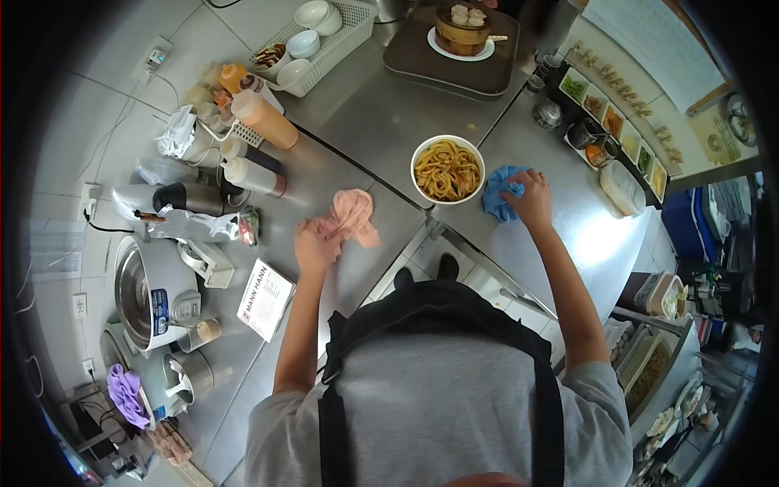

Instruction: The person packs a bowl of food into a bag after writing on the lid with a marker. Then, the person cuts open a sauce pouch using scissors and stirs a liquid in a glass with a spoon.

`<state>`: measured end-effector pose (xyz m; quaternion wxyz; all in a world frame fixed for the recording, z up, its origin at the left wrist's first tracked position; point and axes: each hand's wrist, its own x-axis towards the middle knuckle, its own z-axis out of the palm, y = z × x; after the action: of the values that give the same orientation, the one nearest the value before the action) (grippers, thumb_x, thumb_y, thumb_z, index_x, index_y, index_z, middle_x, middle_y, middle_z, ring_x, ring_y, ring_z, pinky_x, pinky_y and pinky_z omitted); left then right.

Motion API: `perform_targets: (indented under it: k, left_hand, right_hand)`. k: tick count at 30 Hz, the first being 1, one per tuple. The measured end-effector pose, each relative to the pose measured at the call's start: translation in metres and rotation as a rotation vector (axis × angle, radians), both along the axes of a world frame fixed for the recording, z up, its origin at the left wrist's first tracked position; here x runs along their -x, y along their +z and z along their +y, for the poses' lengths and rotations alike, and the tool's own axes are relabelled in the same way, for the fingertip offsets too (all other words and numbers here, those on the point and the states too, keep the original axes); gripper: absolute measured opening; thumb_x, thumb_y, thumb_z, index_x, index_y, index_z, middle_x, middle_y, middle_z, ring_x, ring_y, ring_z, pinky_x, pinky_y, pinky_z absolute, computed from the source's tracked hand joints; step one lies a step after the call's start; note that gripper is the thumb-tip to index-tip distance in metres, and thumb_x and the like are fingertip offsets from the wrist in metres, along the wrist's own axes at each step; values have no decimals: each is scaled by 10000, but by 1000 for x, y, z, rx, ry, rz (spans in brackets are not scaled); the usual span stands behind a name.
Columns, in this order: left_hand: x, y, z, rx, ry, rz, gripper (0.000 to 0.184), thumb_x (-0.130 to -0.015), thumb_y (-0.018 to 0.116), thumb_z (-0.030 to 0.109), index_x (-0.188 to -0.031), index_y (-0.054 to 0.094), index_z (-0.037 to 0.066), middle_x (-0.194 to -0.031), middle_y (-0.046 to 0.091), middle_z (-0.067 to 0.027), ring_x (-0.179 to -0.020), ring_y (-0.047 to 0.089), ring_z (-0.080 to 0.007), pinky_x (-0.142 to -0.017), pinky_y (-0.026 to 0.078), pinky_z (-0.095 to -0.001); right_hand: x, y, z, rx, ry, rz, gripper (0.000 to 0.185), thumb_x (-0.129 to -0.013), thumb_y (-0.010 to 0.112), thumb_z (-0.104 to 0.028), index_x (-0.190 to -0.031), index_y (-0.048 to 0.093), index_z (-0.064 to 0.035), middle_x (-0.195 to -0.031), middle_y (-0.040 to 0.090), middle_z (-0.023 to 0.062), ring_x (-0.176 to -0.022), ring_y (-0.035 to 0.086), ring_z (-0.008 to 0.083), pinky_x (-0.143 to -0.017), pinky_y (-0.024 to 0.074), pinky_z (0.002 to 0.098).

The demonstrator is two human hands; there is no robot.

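Note:
My left hand [315,246] is closed on one end of a crumpled pink cloth [354,215] on the steel counter. To the right, my right hand [531,200] grips a bunched blue cloth [497,197], its fingers pressed into the fabric. Between the two cloths stands a white bowl of thick sauced noodles [447,170], close to the counter's front edge. The blue cloth lies just beside the bowl's right rim.
Sauce bottles [264,119] crowd the left side, near a printed card [265,300] and a rice cooker [156,292]. At the back, a brown tray [406,69] bears a bamboo steamer [461,34]. Garnish containers [614,123] line the right.

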<state>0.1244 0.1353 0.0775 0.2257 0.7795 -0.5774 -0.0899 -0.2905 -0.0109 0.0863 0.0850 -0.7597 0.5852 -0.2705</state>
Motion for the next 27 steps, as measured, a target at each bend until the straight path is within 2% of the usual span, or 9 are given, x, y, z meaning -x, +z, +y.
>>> perform_targets:
  k: [3,7,9,12,14,18,20,24,27]
  left_hand:
    - [21,26,-34,229,-35,316,215,-751,732,242,-858,696,60,-861,604,-117,-804,582,-288,-735,465,-378]
    - [59,51,-107,290,-289,315,205,-824,659,244,-970,709,108,-883,601,-92,-890,568,-270,-771,459,-360]
    - [85,66,-138,324,-424,180,203,-844,640,199,-1024,701,127,-917,607,-103,-877,583,-261,-785,465,-344]
    - [117,57,-181,330,-610,56,222,-852,614,263,-1031,703,167,-938,595,-92,-898,574,-270,-810,473,-363]
    - [134,47,-204,337,-766,-112,222,-857,595,289,-1014,705,177,-944,593,-83,-903,578,-276,-812,480,-370]
    - [155,47,-226,50,-769,-121,215,-849,586,317,-957,705,175,-932,607,-82,-915,592,-289,-798,488,-394]
    - [156,52,-223,-27,-742,-105,208,-841,591,318,-937,701,170,-955,623,-84,-924,599,-292,-781,492,-406]
    - [149,35,-215,41,-616,2,242,-842,594,329,-959,706,149,-945,646,-104,-885,618,-310,-758,496,-425]
    - [150,26,-194,115,-448,144,241,-852,596,292,-972,704,113,-869,656,-138,-812,632,-328,-718,501,-422]
  right_hand:
    - [-4,-24,0,102,247,61,156,-627,783,-205,-740,709,-127,-700,635,66,-748,594,267,-779,472,397]
    - [-3,-14,-41,-273,95,-6,210,-653,781,-241,-780,718,-86,-633,638,74,-651,620,234,-660,500,356]
    - [-3,5,-66,-340,50,-150,256,-686,769,-284,-815,721,-69,-664,660,81,-626,631,209,-608,502,337]
    - [-29,44,-73,-416,6,-244,278,-749,734,-297,-868,723,-45,-701,672,100,-630,631,161,-609,494,308]
    - [-44,29,-79,-465,53,-426,280,-770,717,-280,-891,719,-27,-701,673,92,-614,619,141,-586,486,292]
    - [-56,20,-72,-592,26,-683,261,-775,715,-224,-919,717,-6,-699,671,60,-573,577,102,-541,454,247]
    - [-53,14,-65,-553,41,-651,257,-750,740,-216,-880,719,4,-683,658,45,-557,554,90,-523,436,234]
    - [-52,18,-41,-577,-123,-654,251,-704,785,-207,-787,697,13,-644,625,32,-531,512,71,-500,413,228]
    - [-47,-7,-13,-563,-253,-935,260,-704,789,-214,-748,640,-5,-660,611,19,-551,508,70,-513,409,226]
